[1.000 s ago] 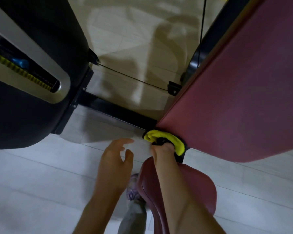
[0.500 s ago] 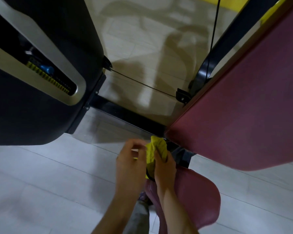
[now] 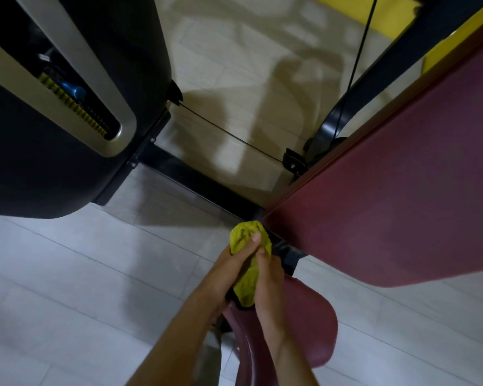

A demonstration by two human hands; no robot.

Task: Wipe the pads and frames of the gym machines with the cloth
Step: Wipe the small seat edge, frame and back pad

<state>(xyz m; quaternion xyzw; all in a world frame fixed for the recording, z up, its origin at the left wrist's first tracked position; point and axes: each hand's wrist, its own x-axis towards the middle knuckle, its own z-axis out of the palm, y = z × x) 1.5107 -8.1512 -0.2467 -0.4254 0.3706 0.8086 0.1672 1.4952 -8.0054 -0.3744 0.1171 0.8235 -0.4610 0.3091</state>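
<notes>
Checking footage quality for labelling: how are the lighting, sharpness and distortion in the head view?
Head view: dim overall; soft shadows and a bright patch on the beige floor; wide-angle bending curves the black weight housing; the yellow cloth looks slightly blurred.

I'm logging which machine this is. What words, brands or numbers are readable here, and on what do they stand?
No text is readable anywhere.
The yellow tabs in the black shroud: any numbers are too blurred to read.
The back pad, seat pad and yellow cloth: no print shows.
</notes>
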